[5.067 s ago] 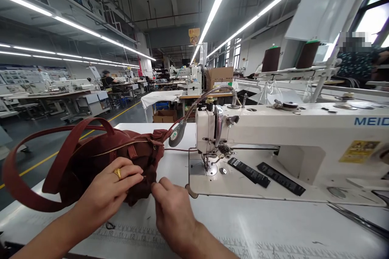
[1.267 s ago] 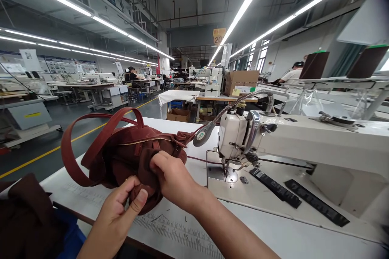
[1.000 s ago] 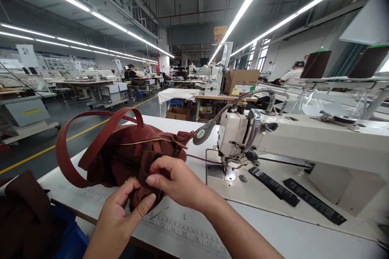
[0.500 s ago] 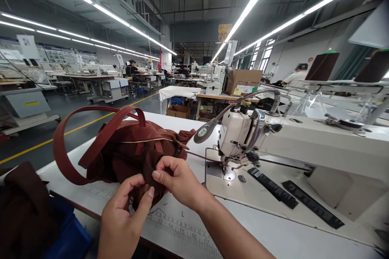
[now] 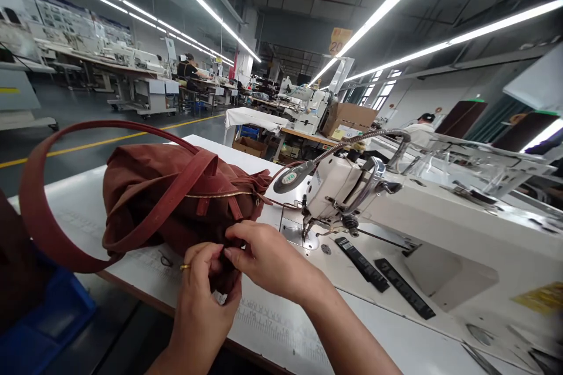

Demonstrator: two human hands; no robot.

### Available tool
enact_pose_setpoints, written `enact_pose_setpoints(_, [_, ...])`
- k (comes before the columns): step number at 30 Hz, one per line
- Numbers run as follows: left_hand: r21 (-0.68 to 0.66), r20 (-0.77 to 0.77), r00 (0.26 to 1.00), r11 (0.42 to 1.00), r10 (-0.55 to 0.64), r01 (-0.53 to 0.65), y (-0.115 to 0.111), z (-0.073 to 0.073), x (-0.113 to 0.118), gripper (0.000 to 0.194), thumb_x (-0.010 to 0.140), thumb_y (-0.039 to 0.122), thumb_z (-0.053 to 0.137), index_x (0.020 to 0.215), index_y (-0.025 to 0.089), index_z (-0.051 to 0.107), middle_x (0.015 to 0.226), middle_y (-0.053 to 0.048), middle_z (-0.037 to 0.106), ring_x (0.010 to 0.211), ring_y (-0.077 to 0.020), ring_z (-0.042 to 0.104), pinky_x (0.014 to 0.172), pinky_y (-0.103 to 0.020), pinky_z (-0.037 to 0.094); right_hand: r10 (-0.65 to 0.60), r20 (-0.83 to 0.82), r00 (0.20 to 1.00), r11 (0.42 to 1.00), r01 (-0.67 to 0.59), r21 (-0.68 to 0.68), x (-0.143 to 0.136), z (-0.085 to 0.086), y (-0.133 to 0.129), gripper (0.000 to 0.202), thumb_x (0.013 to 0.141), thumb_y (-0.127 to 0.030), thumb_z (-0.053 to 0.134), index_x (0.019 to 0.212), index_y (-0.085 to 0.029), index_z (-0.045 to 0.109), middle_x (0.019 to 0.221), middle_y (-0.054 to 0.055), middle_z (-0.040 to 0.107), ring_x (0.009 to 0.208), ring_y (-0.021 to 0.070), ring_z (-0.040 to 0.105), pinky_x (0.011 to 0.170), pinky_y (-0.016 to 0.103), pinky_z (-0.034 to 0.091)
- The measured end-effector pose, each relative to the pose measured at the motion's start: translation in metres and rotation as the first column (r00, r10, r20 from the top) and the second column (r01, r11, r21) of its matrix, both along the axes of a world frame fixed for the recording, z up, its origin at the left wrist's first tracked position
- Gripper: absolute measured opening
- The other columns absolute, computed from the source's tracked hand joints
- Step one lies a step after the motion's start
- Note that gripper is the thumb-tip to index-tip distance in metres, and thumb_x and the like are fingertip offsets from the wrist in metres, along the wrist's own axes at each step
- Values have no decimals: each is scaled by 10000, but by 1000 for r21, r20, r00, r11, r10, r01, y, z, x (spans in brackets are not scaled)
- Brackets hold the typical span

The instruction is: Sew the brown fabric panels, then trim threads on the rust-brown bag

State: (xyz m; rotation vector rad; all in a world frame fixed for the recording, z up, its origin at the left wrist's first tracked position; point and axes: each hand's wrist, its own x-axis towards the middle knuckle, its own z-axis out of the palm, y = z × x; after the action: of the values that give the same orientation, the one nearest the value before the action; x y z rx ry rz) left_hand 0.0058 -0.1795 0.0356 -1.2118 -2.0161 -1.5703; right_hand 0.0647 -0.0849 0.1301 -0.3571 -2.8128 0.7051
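Observation:
A reddish-brown handbag [image 5: 145, 176] lies on the white worktable, its long strap looping out to the left and a gold zipper [image 5: 220, 194] running along its opening. My left hand [image 5: 204, 281], with a ring on one finger, is closed on the bag's dark brown fabric at the near side. Just right of it, my right hand [image 5: 264, 255] pinches the same fabric between thumb and fingers. The fingertips almost meet, and the cloth between them is partly hidden. Right of the bag stands a white sewing machine [image 5: 334, 193], its needle area apart from both hands.
Two black strips [image 5: 363, 263] lie on the machine bed. A gooseneck lamp [image 5: 292, 179] reaches over toward the bag. At lower left is a blue bin [image 5: 53, 316] with dark fabric. Brown thread cones [image 5: 461, 120] stand behind the machine. Two people work farther back.
The view has tilted and shifted. The bag's body now shows more fully, with its strap spread farther left. My left hand has turned more upright, and both hands remain on the fabric.

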Motion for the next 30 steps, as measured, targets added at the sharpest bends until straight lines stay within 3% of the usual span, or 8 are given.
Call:
enact_pose_setpoints(4, [14, 13, 1000, 1000, -6, 6, 3, 0, 5, 417, 726, 111, 482, 1127, 121, 367, 1004, -105, 432, 816, -176, 494, 673, -301, 478, -100, -22, 995, 994, 99, -40, 0, -9, 5, 60, 667, -117, 539, 679, -174, 527, 624, -31, 505, 572, 101, 448, 499, 205, 295])
enact_pose_setpoints(6, [38, -10, 1000, 999, 21, -21, 3, -1, 5, 405, 743, 128, 504, 1127, 117, 376, 987, -97, 438, 784, -161, 503, 678, -293, 477, -166, -51, 985, 960, 150, -235, -3, -19, 9, 121, 698, -115, 474, 591, -168, 452, 524, -45, 426, 496, 90, 420, 460, 200, 284])
enact_pose_setpoints(9, [25, -111, 993, 999, 38, -35, -1, -6, 1, 319, 757, 147, 533, 1060, 139, 435, 937, -79, 463, 786, -167, 509, 689, -299, 464, -191, -126, 974, 720, 51, -693, -3, -39, 16, 133, 738, -220, 492, 628, -167, 439, 528, -52, 420, 448, 80, 429, 436, 192, 320])
enact_pose_setpoints(12, [-49, -205, 979, 999, 13, -23, -5, -13, -4, 179, 754, 135, 546, 920, 170, 489, 877, -62, 490, 811, -193, 498, 722, -347, 437, -288, -216, 933, 484, -53, -874, 5, -56, 18, 213, 697, -319, 594, 649, -153, 469, 546, -45, 458, 438, 72, 430, 447, 195, 329])
enact_pose_setpoints(18, [-20, -312, 950, 999, 30, -38, -6, -22, -5, 140, 747, 94, 566, 780, 178, 459, 737, -27, 511, 711, -159, 478, 671, -315, 413, -403, -219, 888, 240, -129, -962, 10, -73, 8, 305, 580, -333, 715, 642, -162, 470, 552, -45, 466, 439, 67, 390, 459, 203, 307])
enact_pose_setpoints(23, [13, -392, 918, 998, 57, -57, -6, -29, -4, 186, 730, 66, 584, 760, 181, 441, 690, -15, 523, 672, -153, 484, 667, -317, 404, -401, -198, 895, 184, -133, -974, 9, -81, 8, 346, 594, -359, 681, 641, -177, 391, 539, -57, 406, 430, 59, 336, 464, 207, 291])
enact_pose_setpoints(26, [-4, -402, 914, 999, 49, -55, -6, -29, -4, 176, 735, 66, 577, 781, 180, 451, 707, -22, 528, 688, -160, 493, 681, -324, 413, -420, -195, 886, 317, -58, -947, 15, -71, 5, 285, 656, -326, 625, 662, -184, 377, 551, -51, 393, 454, 76, 336, 459, 215, 298])
enact_pose_setpoints(30, [-33, -392, 919, 998, 39, -56, -5, -27, -1, 153, 748, 48, 522, 778, 186, 464, 714, -21, 520, 698, -165, 494, 708, -342, 420, -345, -441, 828, 898, 156, -410, 20, -35, -13, 127, 718, -139, 476, 837, -182, 463, 794, 31, 480, 676, 147, 449, 577, 267, 382])
